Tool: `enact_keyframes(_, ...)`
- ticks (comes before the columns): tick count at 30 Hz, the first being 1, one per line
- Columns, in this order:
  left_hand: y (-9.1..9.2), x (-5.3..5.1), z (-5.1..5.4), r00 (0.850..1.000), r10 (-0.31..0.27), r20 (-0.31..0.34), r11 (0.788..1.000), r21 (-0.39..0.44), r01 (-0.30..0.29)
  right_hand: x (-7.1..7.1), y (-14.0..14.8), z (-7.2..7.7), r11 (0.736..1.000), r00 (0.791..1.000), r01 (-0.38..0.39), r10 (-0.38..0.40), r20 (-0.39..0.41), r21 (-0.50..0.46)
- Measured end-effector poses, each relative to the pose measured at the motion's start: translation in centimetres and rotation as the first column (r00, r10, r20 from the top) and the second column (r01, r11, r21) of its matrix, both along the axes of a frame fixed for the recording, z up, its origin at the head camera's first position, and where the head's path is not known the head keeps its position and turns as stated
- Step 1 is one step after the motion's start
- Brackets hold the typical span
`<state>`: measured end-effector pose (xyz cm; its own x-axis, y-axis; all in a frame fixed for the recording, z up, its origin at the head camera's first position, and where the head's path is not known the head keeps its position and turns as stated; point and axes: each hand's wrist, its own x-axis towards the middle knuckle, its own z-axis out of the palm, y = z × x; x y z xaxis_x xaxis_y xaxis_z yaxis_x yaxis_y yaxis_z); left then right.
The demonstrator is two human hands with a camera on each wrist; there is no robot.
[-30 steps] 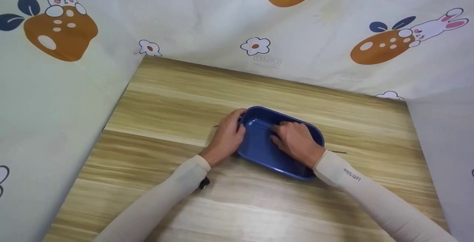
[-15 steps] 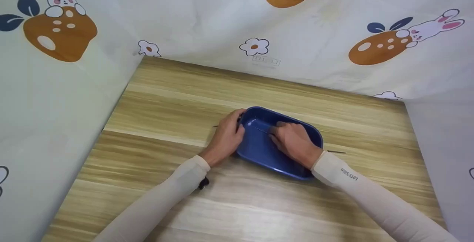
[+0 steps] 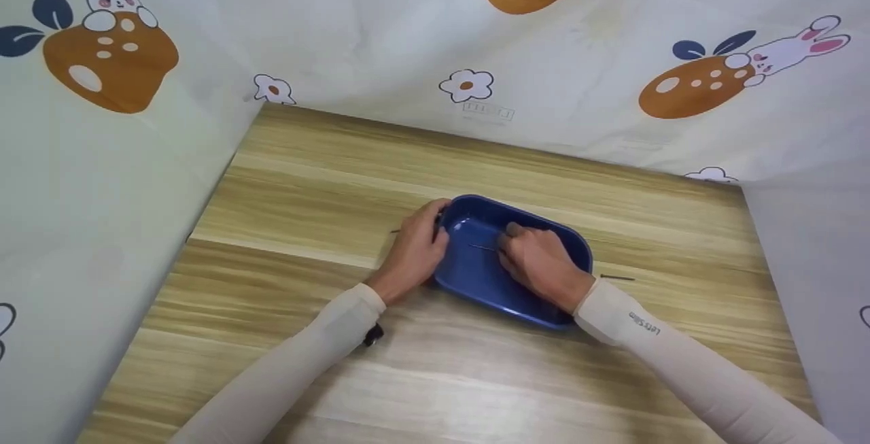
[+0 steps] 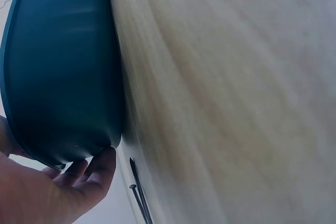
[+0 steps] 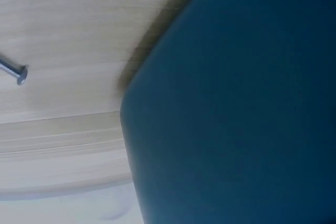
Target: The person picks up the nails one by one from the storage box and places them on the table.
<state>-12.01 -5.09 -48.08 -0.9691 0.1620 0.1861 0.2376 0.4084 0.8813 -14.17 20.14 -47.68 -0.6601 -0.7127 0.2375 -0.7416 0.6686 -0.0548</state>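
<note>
A blue plastic basin (image 3: 469,267) with rounded corners rests on the wooden table. My left hand (image 3: 414,247) grips its left end, thumb over the rim and fingers against the outer wall, as the left wrist view also shows. Inside the basin my right hand (image 3: 540,257) has its fingers curled and pinches a thin dark nail (image 3: 481,247), whose free part points left from the fingertips. The right wrist view shows only the basin's wall (image 5: 236,108), so the right fingers are hidden there.
A nail (image 3: 617,277) lies on the table just right of the basin; its head shows in the right wrist view. Two nails (image 4: 137,195) lie beside the left fingers. Patterned cloth walls (image 3: 380,43) enclose the table's back and sides.
The nail in my right fingers has swung to a flatter angle and shows more clearly inside the basin. My left hand stays on the rim, and the basin has hardly moved.
</note>
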Motion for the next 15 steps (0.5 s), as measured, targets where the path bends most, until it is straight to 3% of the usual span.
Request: enact_keyframes(15, 0.1, 0.0, 0.0, 1.000, 0.007, -0.007, 1.000, 0.004, -0.007, 0.7, 0.7, 1.1, 0.999, 0.998, -0.044, 0.045, -0.031, 0.029)
